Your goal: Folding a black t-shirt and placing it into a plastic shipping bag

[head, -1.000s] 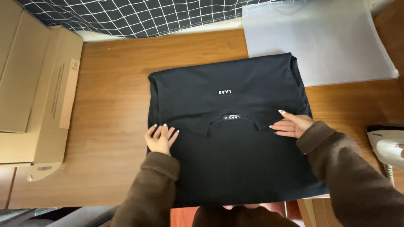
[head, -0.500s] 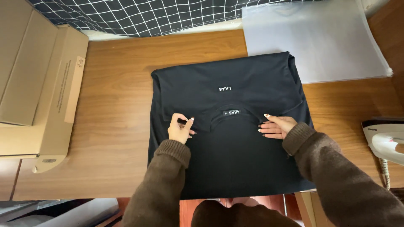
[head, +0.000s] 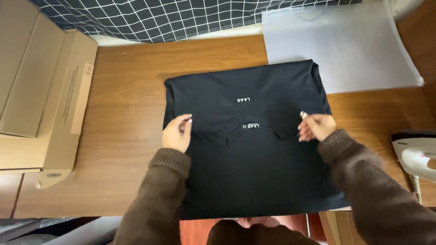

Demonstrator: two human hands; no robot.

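A black T-shirt (head: 247, 154) lies folded on the wooden table (head: 122, 109), its neckline and small white label facing me. My left hand (head: 177, 133) pinches the shirt's fabric at the left shoulder fold. At the right shoulder, my right hand (head: 315, 127) pinches the fabric with curled fingers. Both arms wear brown knit sleeves.
Flat cardboard boxes (head: 41, 90) are stacked at the left. A pile of clear plastic bags (head: 345, 45) lies at the back right. A white iron (head: 418, 156) sits at the right edge. A checked dark cloth (head: 172, 16) runs along the back.
Both hands moved outward from near the collar to the shoulder folds and went from resting flat to pinching the fabric.
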